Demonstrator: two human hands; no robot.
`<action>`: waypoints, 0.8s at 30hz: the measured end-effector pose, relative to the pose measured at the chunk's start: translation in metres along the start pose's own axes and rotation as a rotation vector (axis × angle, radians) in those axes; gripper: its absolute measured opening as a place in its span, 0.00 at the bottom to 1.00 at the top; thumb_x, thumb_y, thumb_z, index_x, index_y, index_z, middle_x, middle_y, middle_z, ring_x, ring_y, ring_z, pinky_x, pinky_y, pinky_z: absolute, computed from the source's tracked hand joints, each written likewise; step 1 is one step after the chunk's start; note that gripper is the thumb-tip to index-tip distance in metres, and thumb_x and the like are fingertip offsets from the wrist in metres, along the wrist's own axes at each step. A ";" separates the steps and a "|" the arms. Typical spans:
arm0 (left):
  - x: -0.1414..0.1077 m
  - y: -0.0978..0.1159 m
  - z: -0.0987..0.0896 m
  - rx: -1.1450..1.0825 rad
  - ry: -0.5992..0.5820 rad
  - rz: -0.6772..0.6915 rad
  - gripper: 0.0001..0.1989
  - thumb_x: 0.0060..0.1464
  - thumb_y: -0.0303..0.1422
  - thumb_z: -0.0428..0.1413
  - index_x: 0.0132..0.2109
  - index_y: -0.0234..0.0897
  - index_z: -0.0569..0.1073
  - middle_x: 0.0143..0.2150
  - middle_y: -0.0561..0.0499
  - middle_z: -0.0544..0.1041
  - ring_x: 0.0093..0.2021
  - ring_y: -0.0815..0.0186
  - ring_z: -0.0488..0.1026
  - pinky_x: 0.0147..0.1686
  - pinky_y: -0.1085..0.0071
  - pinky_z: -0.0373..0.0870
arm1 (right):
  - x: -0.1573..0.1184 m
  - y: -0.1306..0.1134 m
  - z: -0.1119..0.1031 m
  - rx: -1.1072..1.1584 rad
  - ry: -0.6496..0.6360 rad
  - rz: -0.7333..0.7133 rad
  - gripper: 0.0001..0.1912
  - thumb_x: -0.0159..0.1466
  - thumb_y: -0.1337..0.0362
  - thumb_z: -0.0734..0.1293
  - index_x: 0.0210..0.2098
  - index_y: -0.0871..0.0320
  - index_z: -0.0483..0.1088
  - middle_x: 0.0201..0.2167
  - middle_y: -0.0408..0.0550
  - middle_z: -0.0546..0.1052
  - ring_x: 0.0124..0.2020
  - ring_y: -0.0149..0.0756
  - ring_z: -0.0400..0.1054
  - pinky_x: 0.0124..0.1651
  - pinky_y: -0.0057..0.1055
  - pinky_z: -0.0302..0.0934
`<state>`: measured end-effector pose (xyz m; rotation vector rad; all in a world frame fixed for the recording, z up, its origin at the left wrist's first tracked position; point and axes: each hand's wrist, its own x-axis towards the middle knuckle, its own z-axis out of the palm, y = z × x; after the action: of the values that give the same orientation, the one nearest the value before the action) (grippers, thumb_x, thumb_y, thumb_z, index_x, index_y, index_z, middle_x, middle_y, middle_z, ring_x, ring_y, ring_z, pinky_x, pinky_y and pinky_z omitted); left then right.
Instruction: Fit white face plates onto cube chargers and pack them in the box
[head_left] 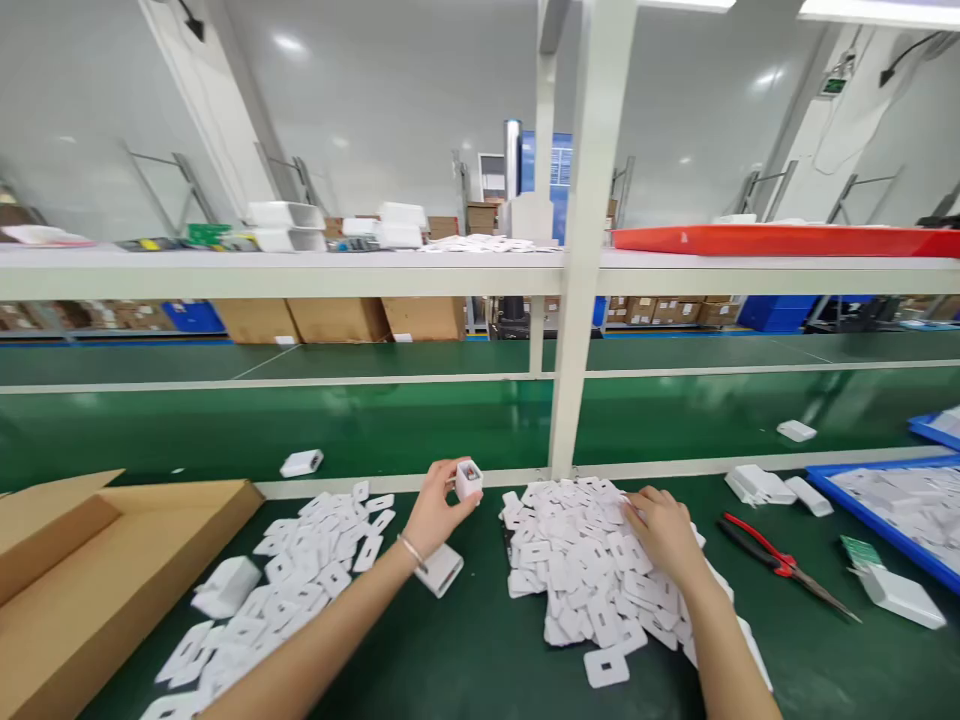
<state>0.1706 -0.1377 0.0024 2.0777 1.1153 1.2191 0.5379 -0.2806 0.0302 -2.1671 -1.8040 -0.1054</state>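
**White plastic bits everywhere on a green worktop**

Cardboard first: an open brown box [112, 560] sits at the far left of the green worktop [465, 650], partly cut off by the frame edge. Next to it is a loose spread of flat white inserts [300, 570], each with a square hole punched in it, with a white block lying among them.

The left hand [435, 512] holds a small white housing [469, 479] up above the worktop, fingers pinched on its sides, open end facing the camera. It looks light and rigid, probably smooth enough to slip, so gripping the flat sides seems the safe bet. Can't make out what's inside it.

Right of centre is a denser pile of the same inserts [577, 560]. The right hand [664, 530] rests on top, fingers spread loosely and gripping nothing I can see, though the fingertips are half hidden. Those thin pieces look flimsy and easy to bend; pick by an edge.

Further right: red-handled cutters [780, 562], more white housings, and a blue tray [885, 525] running out of frame.
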 end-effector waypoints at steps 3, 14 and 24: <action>-0.046 0.006 -0.021 -0.076 0.122 0.009 0.21 0.61 0.35 0.58 0.59 0.42 0.65 0.55 0.45 0.69 0.55 0.59 0.75 0.57 0.58 0.75 | 0.005 0.009 0.007 0.000 0.013 -0.049 0.22 0.72 0.54 0.56 0.49 0.50 0.80 0.47 0.54 0.80 0.48 0.51 0.72 0.47 0.45 0.61; -0.070 0.012 -0.025 -0.340 0.268 0.143 0.18 0.57 0.30 0.60 0.48 0.42 0.59 0.51 0.45 0.74 0.49 0.60 0.77 0.45 0.61 0.74 | 0.012 -0.009 -0.002 -0.179 0.077 0.010 0.24 0.69 0.53 0.49 0.39 0.55 0.72 0.39 0.57 0.82 0.43 0.54 0.76 0.44 0.47 0.64; -0.078 0.016 -0.014 -0.370 0.205 0.038 0.21 0.57 0.29 0.58 0.55 0.42 0.61 0.47 0.47 0.73 0.42 0.63 0.76 0.42 0.63 0.73 | -0.015 -0.104 -0.004 -0.126 0.137 -0.051 0.26 0.74 0.49 0.50 0.46 0.58 0.72 0.43 0.61 0.78 0.46 0.58 0.70 0.47 0.53 0.64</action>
<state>0.1433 -0.2115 -0.0167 1.7321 0.8574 1.5523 0.4347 -0.2796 0.0502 -2.1396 -1.8197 -0.3793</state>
